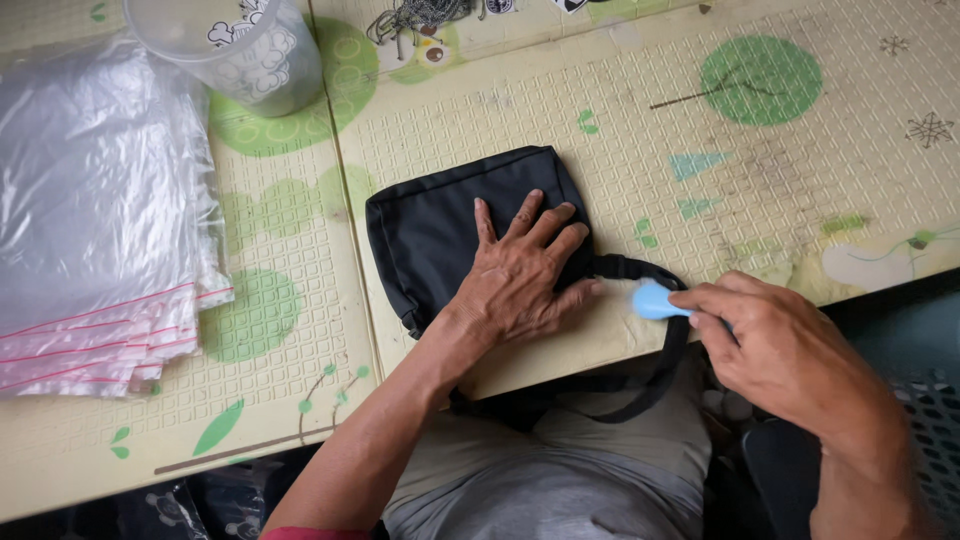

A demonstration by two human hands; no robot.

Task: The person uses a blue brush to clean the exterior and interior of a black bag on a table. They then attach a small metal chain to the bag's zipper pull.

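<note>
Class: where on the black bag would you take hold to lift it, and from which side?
Take the black bag by its strap, coming from the right: it loops free past the mat edge, while the left hand presses the flat body.

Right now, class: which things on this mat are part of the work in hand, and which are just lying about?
In use:
left hand, flat on the black bag
right hand, holding a small light-blue tool
bag strap

Lying about:
stack of clear zip bags
clear plastic tub
metal chain
</note>
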